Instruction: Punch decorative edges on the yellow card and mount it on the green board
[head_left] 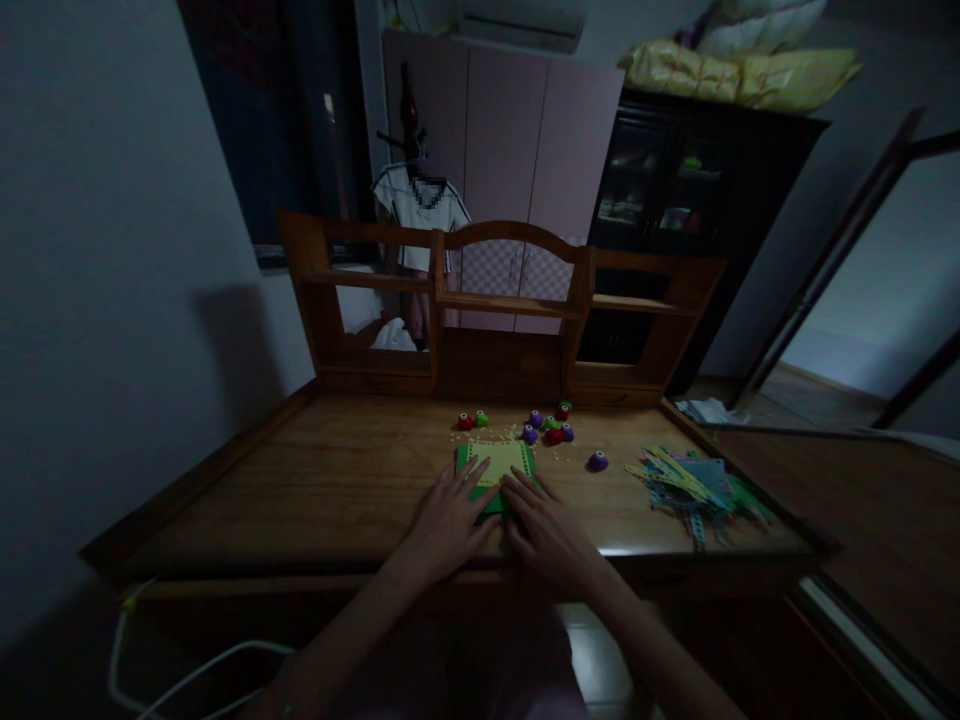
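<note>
A yellow sheet with small holes along its edges lies on a green sheet near the desk's front edge. My left hand rests on the left part of the sheets with its fingers spread. On the right part lies my right hand, palm down, its fingers a little apart. The two hands nearly meet at the lower middle of the sheets. Small yellow bits are scattered just behind the sheets. Neither hand has anything gripped in its fingers.
Several red, green and purple eyed pieces stand behind the sheets on the wooden desk. One purple piece sits apart on the right. A pile of yellow, blue and green cut strips is farther right. A wooden shelf rises at the back.
</note>
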